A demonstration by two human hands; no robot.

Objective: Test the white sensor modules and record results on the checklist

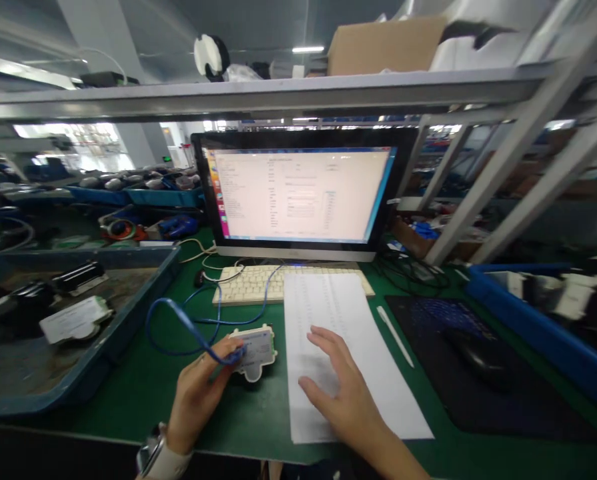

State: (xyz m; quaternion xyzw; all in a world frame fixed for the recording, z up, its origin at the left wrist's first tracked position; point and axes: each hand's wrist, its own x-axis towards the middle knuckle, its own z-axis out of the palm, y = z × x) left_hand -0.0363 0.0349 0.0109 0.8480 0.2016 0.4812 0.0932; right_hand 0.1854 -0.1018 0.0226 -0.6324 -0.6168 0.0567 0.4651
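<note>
We see the unit (261, 348), a pale case with a label on top, just above or on the worktop (128, 393), left of the sheet (351, 313) and in front of the keyboard (251, 283). The left hand (201, 387) has its grip closed on the blue cable (185, 320) where it meets the unit's left end; we cannot tell whether the fingers also hold the case. The right hand (343, 387) is empty, its fingers spread over the sheet. We judge the unit light and stiff, its shell probably smooth plastic and a little slippery, with small edge tabs and a rounded lip that could chip if squeezed. We would take hold by the two plain long edges, keeping fingertips off the tabs and the green part at the right. The cable looks thin and springy; its loop could tug the light case around, so we would hold it at its stiff end.
</note>
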